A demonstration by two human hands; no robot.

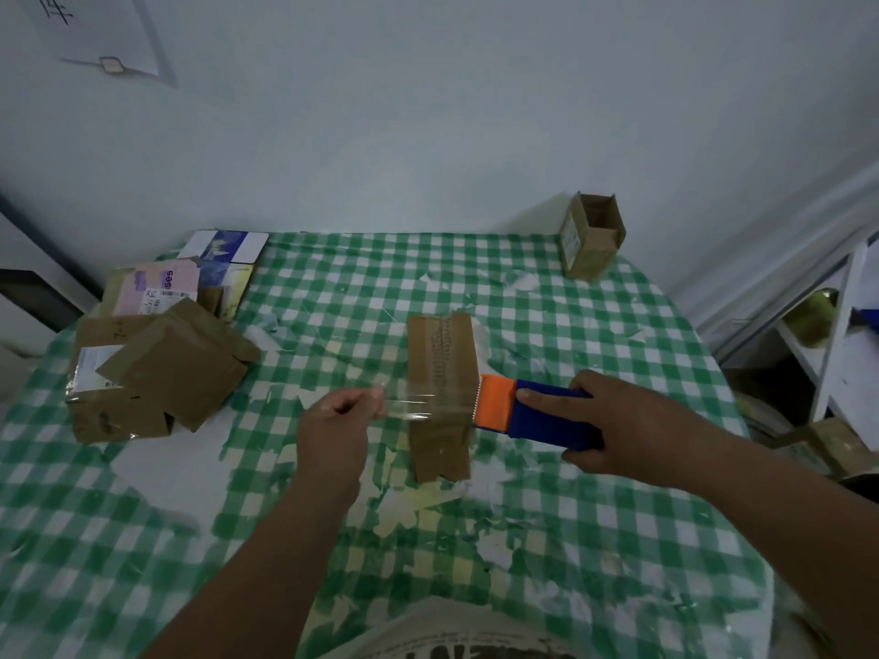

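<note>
A small brown cardboard box (440, 354) lies flat in the middle of the green checked tablecloth (594, 539). My right hand (618, 423) grips a blue tape dispenser (547, 416) with an orange cutter head (494, 401) at the box's right edge. A strip of clear tape (418, 404) stretches from the cutter leftward across the box. My left hand (333, 425) pinches the tape's free end just left of the box.
A pile of flattened brown and printed cardboard boxes (161, 368) lies at the table's far left. An open small carton (592, 235) stands at the far right corner by the wall. A white shelf (818, 335) stands right of the table. The tablecloth is torn in patches.
</note>
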